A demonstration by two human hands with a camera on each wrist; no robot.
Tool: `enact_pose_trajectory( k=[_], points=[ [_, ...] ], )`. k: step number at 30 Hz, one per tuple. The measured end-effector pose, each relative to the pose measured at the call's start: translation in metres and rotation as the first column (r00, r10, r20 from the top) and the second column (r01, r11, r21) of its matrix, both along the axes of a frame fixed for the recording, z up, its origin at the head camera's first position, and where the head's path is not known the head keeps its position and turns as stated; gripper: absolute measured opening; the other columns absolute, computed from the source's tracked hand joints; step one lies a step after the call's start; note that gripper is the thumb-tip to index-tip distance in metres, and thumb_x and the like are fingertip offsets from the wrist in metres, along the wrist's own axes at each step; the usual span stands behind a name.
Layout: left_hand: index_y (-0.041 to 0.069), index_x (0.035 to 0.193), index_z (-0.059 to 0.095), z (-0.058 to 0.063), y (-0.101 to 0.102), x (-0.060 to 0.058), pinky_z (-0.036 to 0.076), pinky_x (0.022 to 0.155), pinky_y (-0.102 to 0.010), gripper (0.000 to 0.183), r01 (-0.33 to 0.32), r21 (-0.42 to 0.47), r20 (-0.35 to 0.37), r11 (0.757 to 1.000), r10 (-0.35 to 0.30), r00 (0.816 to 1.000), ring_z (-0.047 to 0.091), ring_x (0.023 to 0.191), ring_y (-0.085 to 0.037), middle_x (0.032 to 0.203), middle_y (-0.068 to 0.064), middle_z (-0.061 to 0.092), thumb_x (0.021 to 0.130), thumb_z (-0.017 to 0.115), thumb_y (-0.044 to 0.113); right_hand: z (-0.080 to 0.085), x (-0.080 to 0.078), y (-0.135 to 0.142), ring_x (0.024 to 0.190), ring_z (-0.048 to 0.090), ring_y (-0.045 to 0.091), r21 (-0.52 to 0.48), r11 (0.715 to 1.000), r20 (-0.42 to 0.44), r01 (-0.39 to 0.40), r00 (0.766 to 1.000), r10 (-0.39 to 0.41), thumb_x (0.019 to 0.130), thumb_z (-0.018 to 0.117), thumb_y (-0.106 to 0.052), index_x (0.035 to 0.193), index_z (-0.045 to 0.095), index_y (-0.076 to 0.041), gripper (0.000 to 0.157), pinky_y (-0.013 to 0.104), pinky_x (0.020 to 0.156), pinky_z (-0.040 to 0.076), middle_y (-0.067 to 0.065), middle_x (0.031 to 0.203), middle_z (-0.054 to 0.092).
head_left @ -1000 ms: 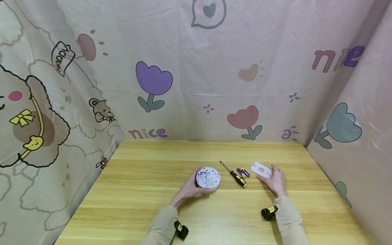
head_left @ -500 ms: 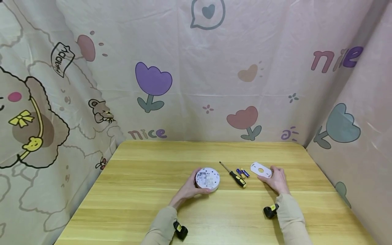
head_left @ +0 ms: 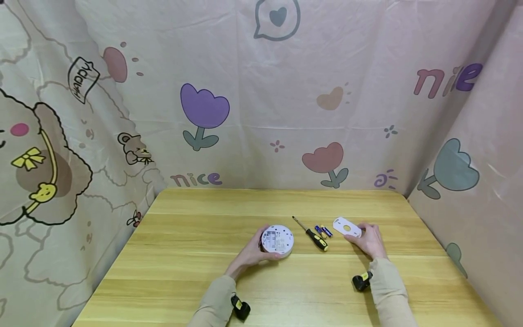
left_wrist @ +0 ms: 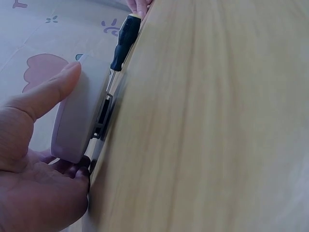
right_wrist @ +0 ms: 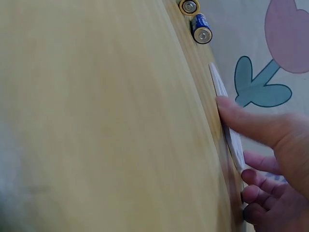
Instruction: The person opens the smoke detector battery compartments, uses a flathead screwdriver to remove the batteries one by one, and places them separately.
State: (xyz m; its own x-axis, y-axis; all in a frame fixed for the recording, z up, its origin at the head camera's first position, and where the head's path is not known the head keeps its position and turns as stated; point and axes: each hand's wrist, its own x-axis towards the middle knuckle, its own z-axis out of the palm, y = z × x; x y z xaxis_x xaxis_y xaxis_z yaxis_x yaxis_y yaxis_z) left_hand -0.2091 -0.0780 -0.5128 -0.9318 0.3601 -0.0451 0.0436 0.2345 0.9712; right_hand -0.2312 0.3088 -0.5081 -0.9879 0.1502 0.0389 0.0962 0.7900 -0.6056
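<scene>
My left hand (head_left: 254,249) grips a round white smoke detector (head_left: 278,240) by its side, thumb at the near edge and fingers round the far side. Its upward face carries a printed label and small holes. In the left wrist view the detector (left_wrist: 82,108) stands close over the wood, with an open frame-like part (left_wrist: 102,118) on its underside. To the right, my right hand (head_left: 371,240) pinches the end of a flat white mounting plate (head_left: 341,224), which has rounded ends and a central round hole. The right wrist view shows the thumb along the plate's (right_wrist: 234,145) edge, fingers behind.
Between the hands lie a black and yellow screwdriver (head_left: 316,239), its tip pointing to the back left, and blue and gold batteries (head_left: 326,231). The wooden table (head_left: 196,218) ends at a printed curtain (head_left: 261,100) behind, with curtains at both sides.
The fingers of my right hand have drawn in a little at the plate's end and the right wrist has turned slightly. My left hand and the detector stay in place.
</scene>
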Motion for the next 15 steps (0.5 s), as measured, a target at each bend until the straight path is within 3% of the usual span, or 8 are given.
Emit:
enact_pose_trajectory(
  k=[9, 15],
  points=[
    [0.002, 0.159, 0.020, -0.0009, 0.0002, 0.0000, 0.014, 0.124, -0.067, 0.110, 0.006, 0.021, 0.011, 1.000, -0.006, 1.000, 0.029, 0.148, -0.050, 0.159, -0.028, 0.033, 0.073, 0.088, 0.008, -0.0037, -0.0010, 0.0018, 0.108, 0.054, 0.045, 0.065, 0.998, -0.059, -0.013, 0.998, 0.016, 0.078, 0.082, -0.037, 0.122, 0.059, 0.013, 0.071, 0.060, 0.094, 0.048, 0.034, 0.119, 0.057],
    [0.002, 0.159, 0.019, -0.0013, 0.0005, -0.0010, 0.014, 0.124, -0.067, 0.110, 0.007, 0.023, 0.023, 1.000, -0.007, 1.000, 0.028, 0.148, -0.050, 0.159, -0.029, 0.032, 0.074, 0.088, 0.008, -0.0034, -0.0029, 0.0037, 0.095, 0.061, 0.039, 0.099, 0.995, -0.087, 0.003, 0.996, 0.006, 0.075, 0.083, -0.041, 0.118, 0.061, 0.012, 0.072, 0.047, 0.078, 0.052, 0.031, 0.110, 0.064]
  ],
)
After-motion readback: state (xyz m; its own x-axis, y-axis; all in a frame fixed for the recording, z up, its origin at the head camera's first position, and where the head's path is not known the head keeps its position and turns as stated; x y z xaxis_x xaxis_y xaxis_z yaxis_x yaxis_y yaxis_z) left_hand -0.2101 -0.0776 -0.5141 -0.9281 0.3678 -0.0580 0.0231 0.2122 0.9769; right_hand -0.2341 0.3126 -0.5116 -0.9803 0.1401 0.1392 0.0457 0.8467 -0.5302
